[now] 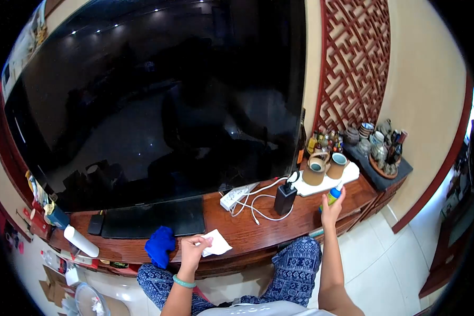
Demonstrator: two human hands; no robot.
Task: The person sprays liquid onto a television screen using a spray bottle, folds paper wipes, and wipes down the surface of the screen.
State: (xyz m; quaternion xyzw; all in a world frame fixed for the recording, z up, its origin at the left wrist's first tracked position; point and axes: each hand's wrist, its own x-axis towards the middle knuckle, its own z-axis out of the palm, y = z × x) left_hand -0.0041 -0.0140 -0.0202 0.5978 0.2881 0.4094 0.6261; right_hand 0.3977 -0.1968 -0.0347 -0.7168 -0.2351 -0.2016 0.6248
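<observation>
My left hand (193,252) pinches a white tissue (217,244) over the front edge of the wooden TV cabinet (266,231). A crumpled blue cloth (160,245) lies on the cabinet just left of that hand. My right hand (332,209) is wrapped round a small bottle (334,195) with a blue and yellow-green body and a pale top, held above the cabinet's right part. The fingers hide much of the bottle. Left of it stands a black box-shaped object (285,200), and behind it a white tray (321,185) carries two brown pots.
A large dark television (163,105) rises behind the cabinet. A white power strip (237,197) with loose cables lies in the middle. Small bottles and ornaments (387,152) crowd the right end. A white roll (81,241) sits at the left, above a bin (92,297) on the floor.
</observation>
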